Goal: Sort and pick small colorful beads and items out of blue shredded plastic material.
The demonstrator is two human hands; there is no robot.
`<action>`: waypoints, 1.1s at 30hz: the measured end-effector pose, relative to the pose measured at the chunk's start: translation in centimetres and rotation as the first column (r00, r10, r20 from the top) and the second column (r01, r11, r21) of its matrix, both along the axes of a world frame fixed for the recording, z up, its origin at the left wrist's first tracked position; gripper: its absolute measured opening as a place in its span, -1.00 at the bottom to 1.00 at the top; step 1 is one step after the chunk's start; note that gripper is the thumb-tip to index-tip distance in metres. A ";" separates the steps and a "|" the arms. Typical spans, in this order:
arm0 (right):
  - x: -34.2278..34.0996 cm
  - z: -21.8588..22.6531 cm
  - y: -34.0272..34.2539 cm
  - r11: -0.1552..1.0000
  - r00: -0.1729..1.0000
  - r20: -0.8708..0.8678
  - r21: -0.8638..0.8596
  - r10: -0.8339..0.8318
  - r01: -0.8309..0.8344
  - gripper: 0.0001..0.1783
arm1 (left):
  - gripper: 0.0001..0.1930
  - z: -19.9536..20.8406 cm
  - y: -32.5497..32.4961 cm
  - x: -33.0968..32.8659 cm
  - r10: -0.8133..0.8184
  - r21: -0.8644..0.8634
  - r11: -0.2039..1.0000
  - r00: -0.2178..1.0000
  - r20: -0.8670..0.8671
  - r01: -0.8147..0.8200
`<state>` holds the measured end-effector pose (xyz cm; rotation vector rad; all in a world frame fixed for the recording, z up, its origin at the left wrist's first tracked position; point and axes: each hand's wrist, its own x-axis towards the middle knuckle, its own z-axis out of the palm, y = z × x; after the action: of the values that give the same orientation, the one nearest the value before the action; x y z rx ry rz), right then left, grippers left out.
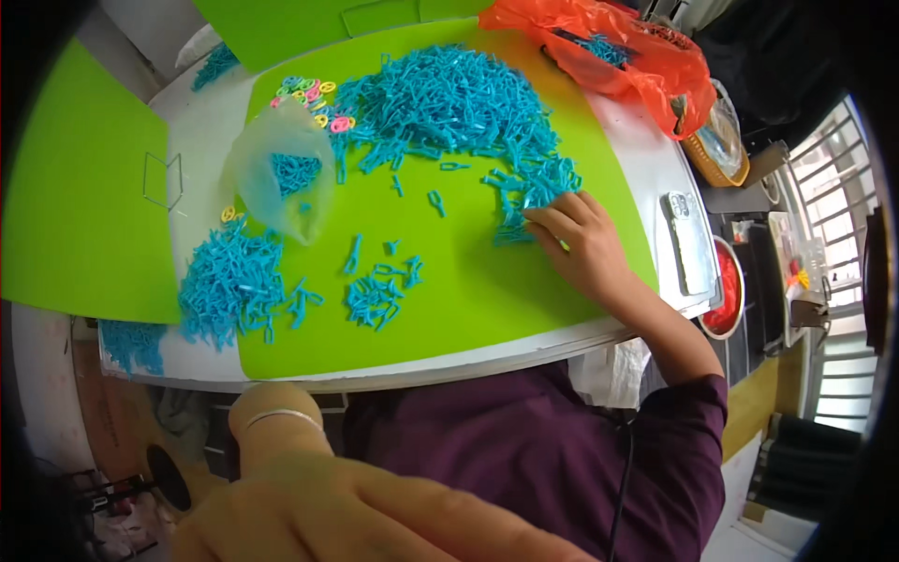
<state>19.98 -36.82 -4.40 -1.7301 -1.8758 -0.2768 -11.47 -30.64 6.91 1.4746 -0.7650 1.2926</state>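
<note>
My right hand (588,245) reaches over the green board (487,309), its fingers bent together at the near edge of a small heap of blue plastic pieces (552,176). Whether a piece is pinched in the fingertips is hidden. Each loose blue piece (437,203) looks like a small two-pronged clip. My left hand (356,515), with a thin bracelet at its wrist, is raised very near the view at the lower edge. Its fingertips are cut off, and it is apart from the table's things. Behind lies a large blue heap (449,103).
Smaller blue heaps lie at left (229,286) and near the front (373,302). A clear plastic bag (267,183) holds more, beside colourful rings (314,92). A red bag (646,70) sits far right; a phone (686,244) lies near the right edge.
</note>
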 end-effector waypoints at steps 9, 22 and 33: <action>1.5 1.6 2.9 0.989 0.987 -0.159 -0.150 -0.015 -0.009 -0.90 | -0.57 -0.2 -3.6 0.6 0.049 0.053 0.997 0.982 0.184 -0.060; -8.7 -0.3 5.0 0.909 0.763 -0.604 -0.146 0.231 -0.391 -0.73 | -0.57 -3.4 -4.6 0.8 -0.128 0.397 0.917 0.925 0.356 -0.026; 0.7 -0.3 -4.1 0.905 0.980 0.182 -0.426 0.076 0.009 -0.37 | -0.45 -8.3 4.0 4.2 0.886 0.881 0.393 0.365 -0.286 -0.263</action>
<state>20.67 -40.94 -4.66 -2.0094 -2.2348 -0.0184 -7.24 -26.62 -1.40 2.9792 0.0090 0.6635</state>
